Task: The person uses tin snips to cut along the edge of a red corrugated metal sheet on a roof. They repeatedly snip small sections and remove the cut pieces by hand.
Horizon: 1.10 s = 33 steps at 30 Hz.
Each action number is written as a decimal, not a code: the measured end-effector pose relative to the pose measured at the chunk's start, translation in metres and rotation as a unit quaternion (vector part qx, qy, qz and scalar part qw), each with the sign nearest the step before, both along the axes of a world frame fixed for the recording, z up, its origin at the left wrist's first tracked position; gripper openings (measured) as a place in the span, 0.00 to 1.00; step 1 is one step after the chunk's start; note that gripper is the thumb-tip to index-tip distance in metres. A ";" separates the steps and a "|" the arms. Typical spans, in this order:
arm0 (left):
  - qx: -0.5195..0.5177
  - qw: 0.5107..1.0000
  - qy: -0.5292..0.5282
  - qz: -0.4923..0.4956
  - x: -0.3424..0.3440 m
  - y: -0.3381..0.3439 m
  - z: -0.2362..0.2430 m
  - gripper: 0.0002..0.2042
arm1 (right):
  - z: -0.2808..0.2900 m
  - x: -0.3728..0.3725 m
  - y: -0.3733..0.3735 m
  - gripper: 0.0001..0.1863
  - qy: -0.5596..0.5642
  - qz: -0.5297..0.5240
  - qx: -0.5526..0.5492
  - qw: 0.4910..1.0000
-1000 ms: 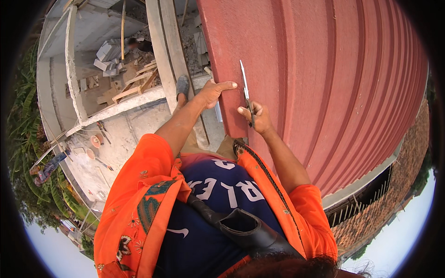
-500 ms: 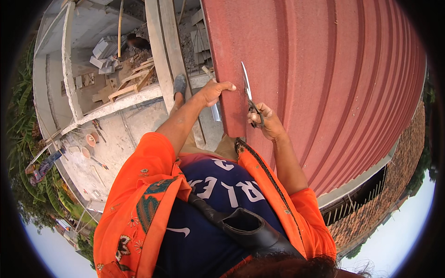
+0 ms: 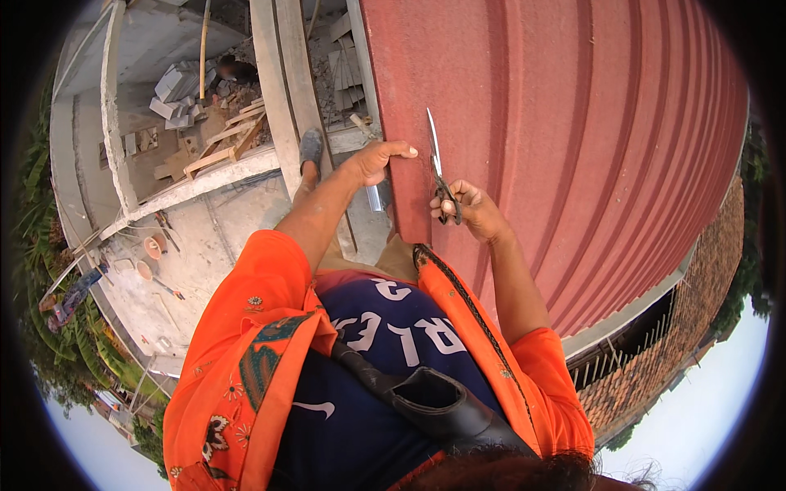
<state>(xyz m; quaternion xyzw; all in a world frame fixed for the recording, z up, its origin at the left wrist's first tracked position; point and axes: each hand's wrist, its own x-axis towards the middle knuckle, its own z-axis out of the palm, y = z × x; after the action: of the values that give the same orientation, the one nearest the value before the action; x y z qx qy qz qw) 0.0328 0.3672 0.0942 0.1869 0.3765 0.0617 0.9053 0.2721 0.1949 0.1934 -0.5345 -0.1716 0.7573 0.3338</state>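
A large red ribbed roofing sheet (image 3: 540, 106) slopes away to the right. My left hand (image 3: 373, 160) grips its left edge, thumb laid on top; the fingers are partly hidden. In my right hand (image 3: 477, 213) is a pair of scissors (image 3: 435, 139) with dark handles and long bright blades. My fingers are wrapped through and around the handles. The blades lie over the sheet close to its left edge, just right of my left thumb, and point away from me. They look nearly closed together.
Wooden planks (image 3: 282, 98) run beside the sheet, with my shoe (image 3: 311, 149) on them. Lower down at left, a concrete slab (image 3: 217, 262) carries buckets (image 3: 154, 247) and tools. Pale blocks (image 3: 176, 96) and timber lie below, near a dark figure. Tiled roofing (image 3: 655, 360) borders the right.
The scissor handles have drawn slightly closer together as my right fingers tighten. My left hand keeps its hold on the sheet's edge. The view has shifted a little.
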 end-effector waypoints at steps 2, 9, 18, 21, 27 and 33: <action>-0.024 0.999 -0.028 -0.009 0.000 0.003 0.010 0.23 | 0.003 0.003 0.002 0.21 0.069 -0.015 -0.008 0.997; -0.048 0.998 -0.045 0.014 -0.011 -0.005 0.019 0.31 | 0.026 -0.023 0.005 0.26 -0.062 -0.054 -0.012 0.997; -0.019 0.999 -0.024 0.029 -0.004 -0.011 0.007 0.15 | 0.032 -0.048 0.023 0.14 -0.255 0.001 -0.126 0.959; -0.052 0.997 -0.053 0.013 -0.004 -0.009 0.006 0.10 | 0.025 -0.032 0.024 0.17 -0.272 0.046 -0.118 0.954; -0.064 0.995 -0.078 0.022 -0.001 -0.010 0.004 0.13 | -0.003 -0.057 0.003 0.26 -0.373 0.026 -0.055 0.926; -0.063 0.996 -0.055 0.018 -0.001 -0.011 0.001 0.14 | -0.009 -0.066 0.003 0.27 -0.448 0.029 -0.008 0.893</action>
<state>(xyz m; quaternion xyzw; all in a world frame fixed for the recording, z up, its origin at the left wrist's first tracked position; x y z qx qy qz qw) 0.0315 0.3565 0.0947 0.1193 0.3324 0.0645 0.9333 0.2064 0.1983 0.1846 -0.8148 -0.3118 0.4481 0.1951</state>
